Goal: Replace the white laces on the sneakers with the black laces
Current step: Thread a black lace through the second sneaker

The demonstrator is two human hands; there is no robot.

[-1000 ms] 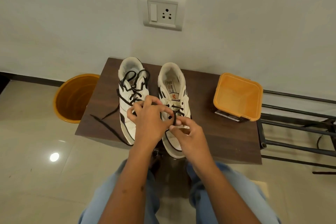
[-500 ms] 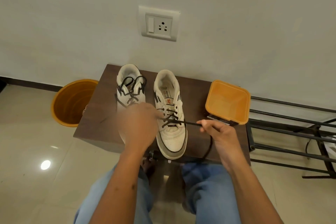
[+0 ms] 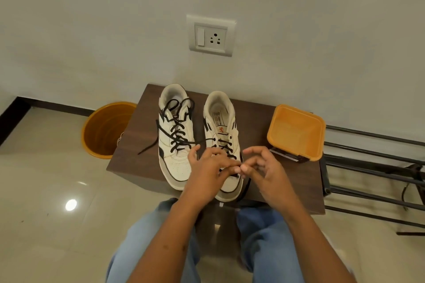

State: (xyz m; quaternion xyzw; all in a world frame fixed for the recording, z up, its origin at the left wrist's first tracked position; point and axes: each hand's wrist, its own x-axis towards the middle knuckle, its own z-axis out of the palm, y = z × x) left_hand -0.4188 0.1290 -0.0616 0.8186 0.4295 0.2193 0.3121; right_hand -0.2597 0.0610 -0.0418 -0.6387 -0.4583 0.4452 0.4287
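Observation:
Two white sneakers stand side by side on a small dark wooden table [image 3: 135,158]. The left sneaker [image 3: 177,165] is laced to the top with a black lace [image 3: 174,138] whose loose ends trail onto the table. The right sneaker [image 3: 219,117] has a black lace [image 3: 226,145] only through its lower eyelets. My left hand [image 3: 207,170] lies over that shoe's front, fingers reaching the lace. My right hand [image 3: 262,167] meets it at the shoe's right side, thumb and a finger pinching the lace, which hangs down past the sole. The lowest eyelets are hidden.
An orange bucket [image 3: 103,131] stands on the floor left of the table. An open orange square container [image 3: 296,133] sits on the table's right part. A black metal rack [image 3: 368,167] lies to the right. A wall socket [image 3: 210,37] is above. My knees are below the table edge.
My right hand, which had pulled the lace out taut to the right, has come back to the right sneaker. My left hand has settled over the shoe's front. The view moved closer.

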